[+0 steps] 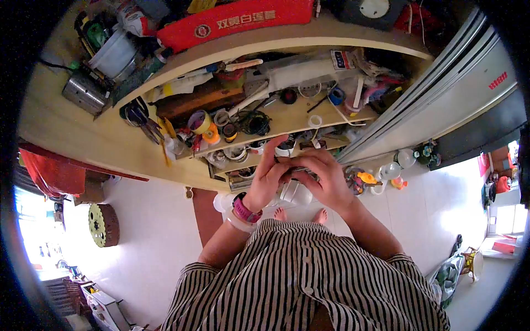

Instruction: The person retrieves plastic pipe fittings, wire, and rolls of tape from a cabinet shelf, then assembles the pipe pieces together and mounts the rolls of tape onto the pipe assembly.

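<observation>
My left hand (268,179), with a purple watch (246,209) and a pale bangle on its wrist, is raised in front of the open shelves. Its index finger points up while its other fingers close near the thumb. Against it, my right hand (326,179) has curled fingers and a bent thumb. The hands meet around something small and dark, mostly hidden by the fingers. Just beyond them on the shelf (301,113) lie a coil of black cable (255,122), a roll of blue tape (336,96) and a small white ring (314,121).
A long red box (237,25) lies on the cabinet top. A metal canister (85,91) stands at the left. White sliding panels (458,88) flank the right. Toys and jars (389,171) sit on the floor at the right, and a round drum-like stool (104,225) at the left.
</observation>
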The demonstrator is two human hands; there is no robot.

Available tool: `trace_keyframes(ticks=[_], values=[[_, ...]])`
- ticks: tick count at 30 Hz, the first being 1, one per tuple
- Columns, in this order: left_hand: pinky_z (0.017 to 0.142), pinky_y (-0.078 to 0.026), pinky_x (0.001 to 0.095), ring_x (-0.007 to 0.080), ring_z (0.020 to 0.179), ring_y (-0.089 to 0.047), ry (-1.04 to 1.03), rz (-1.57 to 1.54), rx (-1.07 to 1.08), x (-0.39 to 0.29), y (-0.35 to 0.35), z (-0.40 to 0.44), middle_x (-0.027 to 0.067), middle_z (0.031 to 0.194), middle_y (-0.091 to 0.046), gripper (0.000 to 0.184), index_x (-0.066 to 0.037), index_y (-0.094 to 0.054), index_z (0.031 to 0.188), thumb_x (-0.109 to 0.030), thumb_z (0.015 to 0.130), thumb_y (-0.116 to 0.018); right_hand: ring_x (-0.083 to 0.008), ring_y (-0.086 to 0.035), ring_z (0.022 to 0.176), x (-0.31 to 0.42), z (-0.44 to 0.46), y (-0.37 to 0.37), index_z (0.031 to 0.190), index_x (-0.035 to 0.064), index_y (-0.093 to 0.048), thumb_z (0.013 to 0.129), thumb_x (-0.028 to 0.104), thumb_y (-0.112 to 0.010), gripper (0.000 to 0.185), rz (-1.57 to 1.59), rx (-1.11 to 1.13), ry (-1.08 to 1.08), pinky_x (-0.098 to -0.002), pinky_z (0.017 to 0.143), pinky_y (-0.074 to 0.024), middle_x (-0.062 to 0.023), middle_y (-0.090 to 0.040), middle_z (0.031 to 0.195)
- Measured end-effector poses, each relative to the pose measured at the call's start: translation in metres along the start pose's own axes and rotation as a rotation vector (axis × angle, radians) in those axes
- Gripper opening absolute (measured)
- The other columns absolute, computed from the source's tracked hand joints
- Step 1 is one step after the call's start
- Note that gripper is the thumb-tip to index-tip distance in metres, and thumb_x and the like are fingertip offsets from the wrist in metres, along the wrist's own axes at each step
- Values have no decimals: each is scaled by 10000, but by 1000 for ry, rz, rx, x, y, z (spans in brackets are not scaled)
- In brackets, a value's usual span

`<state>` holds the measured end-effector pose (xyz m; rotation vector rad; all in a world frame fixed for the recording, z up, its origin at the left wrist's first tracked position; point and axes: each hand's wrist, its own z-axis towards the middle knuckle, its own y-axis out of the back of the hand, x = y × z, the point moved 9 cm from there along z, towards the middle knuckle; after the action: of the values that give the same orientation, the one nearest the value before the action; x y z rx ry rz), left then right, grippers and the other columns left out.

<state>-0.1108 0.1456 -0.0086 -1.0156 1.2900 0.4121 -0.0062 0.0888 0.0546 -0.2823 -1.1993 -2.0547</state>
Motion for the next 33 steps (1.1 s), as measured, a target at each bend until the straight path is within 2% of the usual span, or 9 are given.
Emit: trace_keyframes(ticks=[5,9,11,13,18,21,25,27,33], values=[[574,-390,209,49,670,-475,81,47,71,19,5,6,-6,816,-563,363,-101,-407,1317,-144,971,-511,-328,-635,732,-16,-7,-2,1020,37,-575,875,55,-629,155,200,-93,-174,-403,641,-502,-123,-648,864],[589,-419,240,88,692,-518,-60,303,53,22,10,9,21,788,-556,300,-63,-509,1187,-183,938,-626,-321,-646,755,-17,-13,0,1003,28,-569,913,51,-597,97,285,-163,-297,-387,636,-505,-127,-650,886],[597,-435,261,127,707,-548,-97,405,17,23,11,9,50,790,-557,313,-50,-542,1175,-175,914,-661,-318,-654,774,-29,-22,-12,978,16,-556,947,66,-561,59,496,-76,-611,-377,647,-507,-131,-651,872],[621,-463,314,235,770,-584,-444,1053,-108,-7,-6,-1,121,815,-550,314,-31,-604,1152,-132,867,-690,-307,-658,767,-31,-22,-11,972,13,-553,954,68,-551,58,409,-163,-527,-372,643,-508,-131,-650,856],[663,-472,364,311,782,-581,-576,818,-30,-5,-13,-11,147,822,-544,255,-24,-660,1083,-96,840,-684,-294,-638,707,-45,-26,3,943,11,-528,964,77,-538,70,242,-304,-490,-365,628,-491,-133,-645,824],[665,-466,359,311,754,-590,-143,537,203,30,-7,-5,143,771,-555,215,-23,-667,1059,-64,848,-655,-337,-607,679,-52,-25,1,937,19,-506,961,98,-553,94,223,-287,-470,-386,602,-471,-139,-622,795],[655,-470,384,318,690,-615,-224,534,134,12,-19,-14,183,800,-627,666,-69,-344,1453,19,840,-589,-371,-593,665,-63,-32,-9,942,26,-504,964,130,-555,118,210,-244,-577,-413,585,-456,-165,-591,775],[665,-491,380,326,667,-620,-279,1005,13,12,-16,-14,205,866,-647,852,-99,-110,1530,67,822,-554,-373,-596,668,-50,-28,-9,942,25,-503,965,137,-555,126,181,-247,-506,-417,583,-454,-171,-589,777],[650,-510,313,197,762,-627,-206,486,208,21,-21,-9,122,929,-637,919,-135,-137,1526,164,758,-545,-332,-621,679,-69,-37,-18,956,20,-508,975,133,-539,118,226,-267,-552,-390,589,-467,-165,-611,798]])
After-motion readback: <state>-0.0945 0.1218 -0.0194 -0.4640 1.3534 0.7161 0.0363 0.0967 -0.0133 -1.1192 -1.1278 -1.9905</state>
